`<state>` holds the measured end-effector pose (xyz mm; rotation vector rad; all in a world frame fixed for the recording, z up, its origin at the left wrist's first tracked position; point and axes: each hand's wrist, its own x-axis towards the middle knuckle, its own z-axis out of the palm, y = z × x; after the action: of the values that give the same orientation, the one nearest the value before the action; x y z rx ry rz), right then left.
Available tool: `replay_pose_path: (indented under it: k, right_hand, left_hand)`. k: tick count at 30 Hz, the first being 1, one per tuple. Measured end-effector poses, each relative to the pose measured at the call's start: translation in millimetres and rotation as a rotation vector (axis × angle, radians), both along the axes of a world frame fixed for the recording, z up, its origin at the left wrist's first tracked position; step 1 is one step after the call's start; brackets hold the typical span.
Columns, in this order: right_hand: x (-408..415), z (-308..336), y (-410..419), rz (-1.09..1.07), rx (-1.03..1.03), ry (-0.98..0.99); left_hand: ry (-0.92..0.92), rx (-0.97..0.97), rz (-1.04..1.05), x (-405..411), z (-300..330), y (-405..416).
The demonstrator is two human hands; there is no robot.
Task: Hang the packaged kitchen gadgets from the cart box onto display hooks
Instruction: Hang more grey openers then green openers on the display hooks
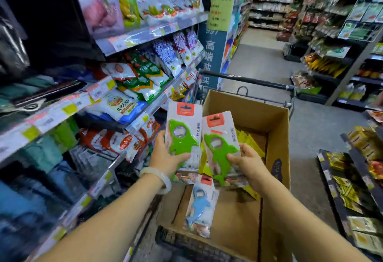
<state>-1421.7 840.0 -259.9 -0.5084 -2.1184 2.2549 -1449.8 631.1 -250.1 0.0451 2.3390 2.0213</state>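
left hand grips a green shark opener pack, long axis upright, hang tab at 12 o'clock. right hand pinches a second green pack, tab tilted toward 11. both sit above the cardboard box; blue shark pack lies inside at 6.

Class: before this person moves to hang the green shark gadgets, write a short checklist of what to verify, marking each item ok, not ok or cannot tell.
1. Left hand grips a green shark pack: ok.
2. Right hand grips the second green pack: ok.
3. Hang holes at pack tops unblocked: cannot tell.
4. Free display hook in sight: not ok.
5. Blue shark pack remains in the cart box: ok.
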Motion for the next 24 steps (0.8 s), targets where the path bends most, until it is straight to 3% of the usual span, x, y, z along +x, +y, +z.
replay_pose_path:
  k: [15,24]
  right_hand:
    - [93,34,-158,0.492,-0.075,0.179]
    - [213,68,-308,0.824,-0.089,0.268]
  left_hand:
    - [0.066,0.009,0.534,213,41,-126]
    - [0.187,0.03,0.837,383,71,-230]
